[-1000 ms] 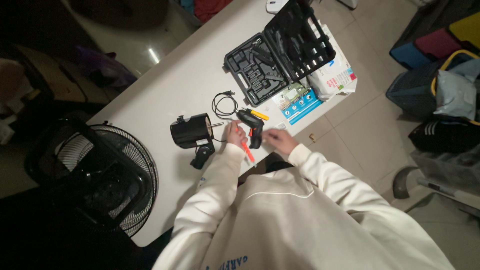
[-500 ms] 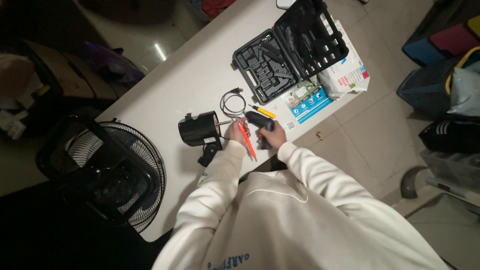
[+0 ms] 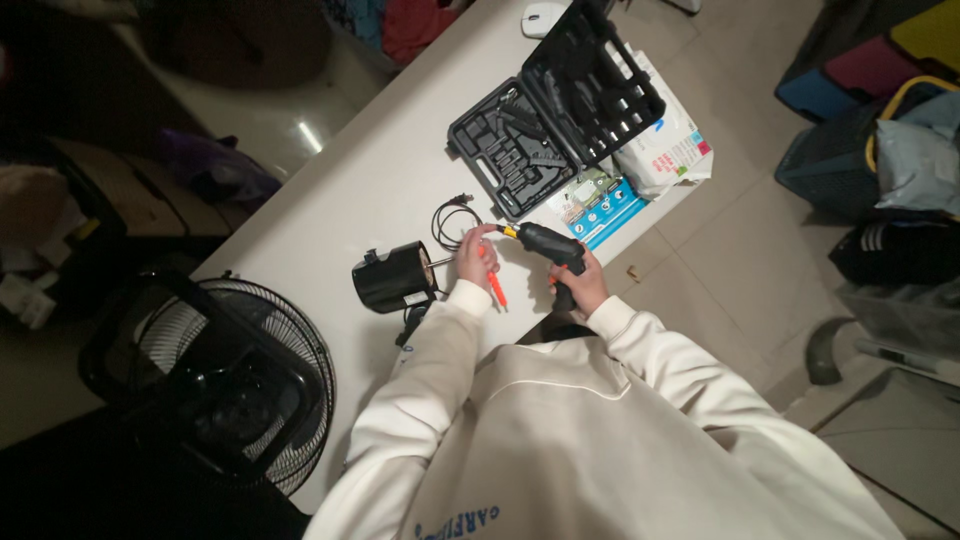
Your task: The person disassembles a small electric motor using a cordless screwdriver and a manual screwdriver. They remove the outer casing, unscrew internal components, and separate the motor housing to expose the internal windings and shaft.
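Note:
My right hand [image 3: 583, 288] grips the handle of a black cordless drill [image 3: 548, 246] with a yellow collar, its tip pointing left. My left hand [image 3: 474, 256] holds an orange-red screwdriver [image 3: 495, 290] and its fingers touch the drill's tip. A black cylindrical motor unit [image 3: 392, 277] with a short shaft lies on the white table [image 3: 340, 200] just left of my left hand. A coiled black cable [image 3: 450, 220] lies just beyond my left hand.
An open black tool case [image 3: 555, 115] sits farther up the table, with a blue-green package [image 3: 598, 200] and a white packet [image 3: 668, 152] beside it. A white mouse [image 3: 543, 15] lies at the far end. A black fan cage [image 3: 225, 380] stands left of the table.
The drill has come up off the table into my right hand, its tip now met by my left hand's fingers. The view has shifted slightly.

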